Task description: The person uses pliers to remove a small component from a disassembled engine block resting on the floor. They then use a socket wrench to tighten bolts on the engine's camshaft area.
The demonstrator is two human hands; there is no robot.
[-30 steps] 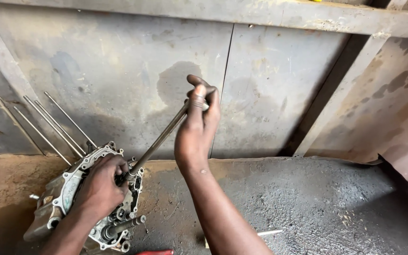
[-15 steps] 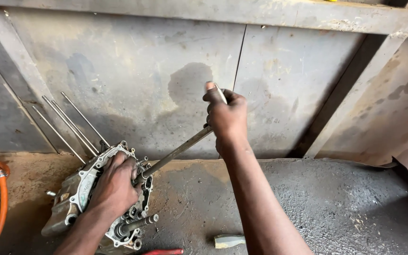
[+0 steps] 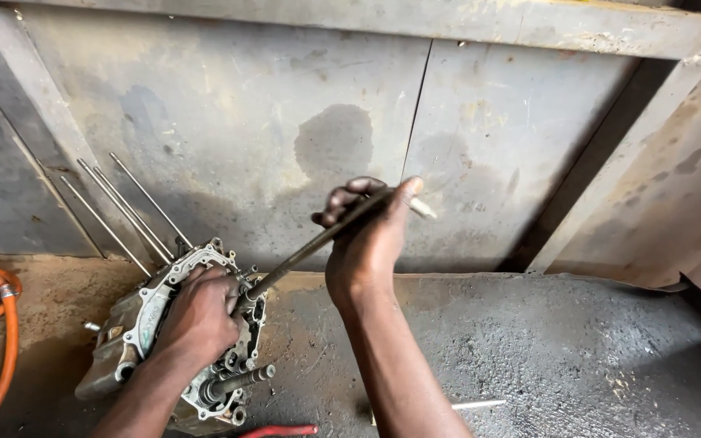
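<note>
Left hand point(image 3: 200, 312) covers casing point(image 3: 135, 324) middle; rod point(image 3: 310, 243) tip hidden beneath it. Right hand point(image 3: 367, 243) wraps rod's upper part. Casing bottom cut by lower edge. Hose point(image 3: 2, 324) runs off left edge. Red handle point(image 3: 281, 431) cut at bottom edge, kind unclear. Both forearms leave frame below.

Both arms of the person are bare from the wrist to the lower edge of the picture; no sleeve, glove, watch, bracelet or ring shows on them. The left hand point(image 3: 200, 316) is broad, and only its back and knuckles are visible. The right hand point(image 3: 367, 243) shows a long thumb with a short, pale nail at the tip. The right forearm is long and lean. Both hands look dusty and a little greasy.
</note>
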